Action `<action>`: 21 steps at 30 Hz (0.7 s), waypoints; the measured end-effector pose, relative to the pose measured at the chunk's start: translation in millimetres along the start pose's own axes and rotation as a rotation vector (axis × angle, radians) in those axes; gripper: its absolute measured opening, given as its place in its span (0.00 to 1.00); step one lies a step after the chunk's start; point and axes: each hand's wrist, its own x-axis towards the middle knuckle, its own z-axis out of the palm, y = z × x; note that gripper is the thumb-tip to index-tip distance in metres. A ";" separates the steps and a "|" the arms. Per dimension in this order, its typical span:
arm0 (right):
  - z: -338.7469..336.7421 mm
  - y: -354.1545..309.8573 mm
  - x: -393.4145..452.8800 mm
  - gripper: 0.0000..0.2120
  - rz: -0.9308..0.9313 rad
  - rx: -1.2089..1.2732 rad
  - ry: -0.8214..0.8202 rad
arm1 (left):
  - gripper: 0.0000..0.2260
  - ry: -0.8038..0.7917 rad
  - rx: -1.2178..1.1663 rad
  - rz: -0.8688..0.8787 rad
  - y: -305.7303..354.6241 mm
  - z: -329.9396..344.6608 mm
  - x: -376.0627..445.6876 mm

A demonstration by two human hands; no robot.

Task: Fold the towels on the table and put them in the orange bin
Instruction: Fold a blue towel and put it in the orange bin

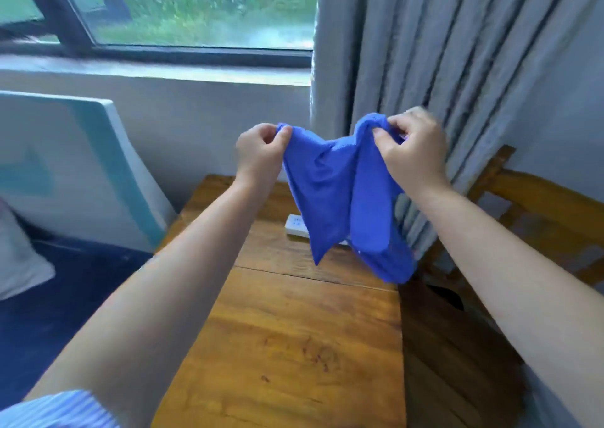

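Blue towel (340,195) between both hands (261,153)

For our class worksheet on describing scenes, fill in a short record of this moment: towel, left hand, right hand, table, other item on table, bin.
towel: blue towel, held up in the air above the table, hanging unfolded and bunched
left hand: left hand pinches one upper corner
right hand: right hand grips the other upper edge
table: wooden table, beneath the towel
other item on table: white power strip, partly hidden behind the towel
bin: orange bin not in view
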 end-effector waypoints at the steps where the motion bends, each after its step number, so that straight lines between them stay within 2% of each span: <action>1: 24.8 -32.9 -3.2 0.08 -0.015 0.037 -0.009 | 0.14 0.036 -0.013 -0.006 -8.7 -39.6 10.9; 3: 32.5 -54.0 -4.4 0.08 -0.021 0.047 -0.023 | 0.16 0.024 0.028 -0.001 -12.8 -61.3 13.2; 6: 82.7 -100.9 -26.0 0.08 -0.044 0.021 -0.103 | 0.15 0.028 0.095 -0.009 -51.6 -132.3 24.2; 9: 129.5 -113.5 -71.0 0.07 -0.036 -0.060 -0.272 | 0.14 -0.048 0.252 -0.120 -110.5 -177.2 18.7; 13: 182.6 -91.9 -157.1 0.07 0.043 -0.217 -0.616 | 0.12 -0.353 0.590 -0.389 -201.0 -206.0 -13.2; 15: 198.0 -78.2 -200.6 0.08 0.075 -0.313 -0.811 | 0.14 -0.473 0.642 -0.539 -238.7 -212.8 -35.4; 17: 216.5 -68.3 -239.8 0.09 0.039 -0.456 -1.018 | 0.11 -0.604 0.735 -0.669 -271.6 -218.1 -53.3; 21: 232.4 -57.5 -299.1 0.08 0.028 -0.672 -1.474 | 0.13 -0.874 0.916 -0.783 -319.6 -228.1 -91.3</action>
